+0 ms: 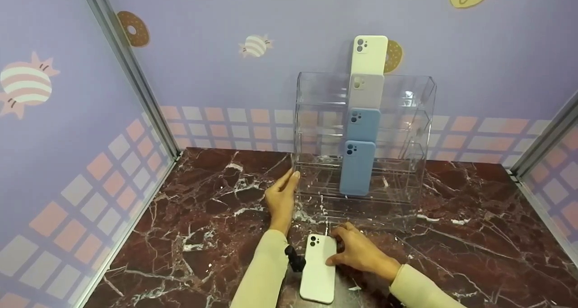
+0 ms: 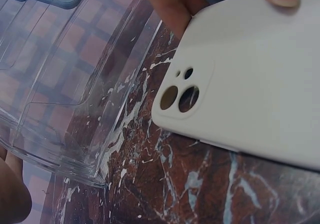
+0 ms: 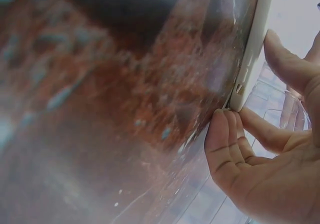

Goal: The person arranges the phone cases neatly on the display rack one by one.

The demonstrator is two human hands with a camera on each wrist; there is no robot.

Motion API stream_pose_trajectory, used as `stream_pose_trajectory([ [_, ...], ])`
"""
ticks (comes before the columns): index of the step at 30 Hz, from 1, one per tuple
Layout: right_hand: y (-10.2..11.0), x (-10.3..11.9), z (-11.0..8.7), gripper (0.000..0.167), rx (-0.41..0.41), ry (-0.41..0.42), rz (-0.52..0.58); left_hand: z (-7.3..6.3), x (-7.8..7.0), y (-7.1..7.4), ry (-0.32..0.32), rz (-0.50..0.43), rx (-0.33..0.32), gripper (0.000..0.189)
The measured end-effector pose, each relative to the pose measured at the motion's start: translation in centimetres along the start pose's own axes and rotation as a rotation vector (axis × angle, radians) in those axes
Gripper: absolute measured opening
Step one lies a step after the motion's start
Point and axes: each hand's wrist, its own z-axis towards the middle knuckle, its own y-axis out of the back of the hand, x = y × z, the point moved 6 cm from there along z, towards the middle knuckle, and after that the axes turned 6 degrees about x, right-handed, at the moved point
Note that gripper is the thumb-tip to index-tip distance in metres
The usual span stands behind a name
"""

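My right hand (image 1: 361, 254) holds a white phone case (image 1: 318, 276) by its upper right side, thumb on the back face and fingertips at the top edge. The case lies low over the marbled table, camera cutouts toward the rack; the left wrist view shows table through them. A clear tiered plastic rack (image 1: 316, 89) stands behind it. My left hand (image 1: 281, 199) grips the rack's left side near the bottom, its fingers partly hidden. On the rack, a cream case (image 1: 370, 57), a grey case (image 1: 366, 93) and two blue cases (image 1: 363, 127) stand in one column, tier above tier.
The dark red marbled table (image 1: 194, 208) runs back to a purple patterned wall (image 1: 203, 64). Metal posts (image 1: 135, 77) mark the corners. A black wrist mount (image 1: 295, 258) on the left sleeve sits close beside the white case.
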Motion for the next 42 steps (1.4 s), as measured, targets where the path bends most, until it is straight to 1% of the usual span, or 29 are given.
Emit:
stream_pose_trajectory([
  [4, 0.1, 0.1, 0.0, 0.063, 0.003, -0.015, -0.019, -0.1, -0.1, 0.0, -0.005, -0.009, 0.012, 0.031],
  [7, 0.2, 0.1, 0.0, 0.063, 0.022, -0.01, 0.004, -0.1, -0.2, 0.0, -0.005, -0.006, 0.003, 0.03],
  [11, 0.4, 0.0, -0.1, 0.065, 0.057, -0.026, 0.091, -0.2, -0.4, -0.1, -0.006, -0.004, -0.012, 0.03],
  [14, 0.6, 0.0, -0.3, 0.066, 0.056, -0.028, 0.149, -0.2, -0.4, -0.1, -0.007, 0.006, -0.021, 0.029],
  [18, 1.4, 0.0, -0.3, 0.057, 0.024, 0.009, 0.197, -0.1, -0.1, 0.0, -0.007, 0.02, -0.022, 0.029],
  [24, 3.5, 0.2, -0.2, 0.032, -0.036, 0.082, 0.257, 0.0, 0.0, 0.0, 0.006, 0.004, -0.015, 0.029],
  [28, 5.0, 0.4, -0.5, 0.022, -0.073, 0.121, 0.307, 0.0, 0.0, -0.1, 0.006, 0.004, -0.011, 0.029],
  [32, 6.3, 0.7, -1.0, 0.02, -0.105, 0.163, 0.346, 0.1, 0.0, -0.1, 0.018, 0.005, -0.012, 0.028],
  [36, 7.6, 1.1, -1.3, 0.021, -0.161, 0.201, 0.325, 0.0, -0.1, 0.0, 0.028, 0.011, -0.018, 0.028],
  [38, 8.2, 1.2, -1.4, 0.022, -0.189, 0.201, 0.321, -0.1, -0.1, 0.0, 0.027, 0.019, -0.022, 0.028],
  [42, 9.3, 1.2, -1.5, 0.023, -0.245, 0.175, 0.333, -0.1, -0.1, 0.0, 0.021, 0.022, -0.028, 0.028],
])
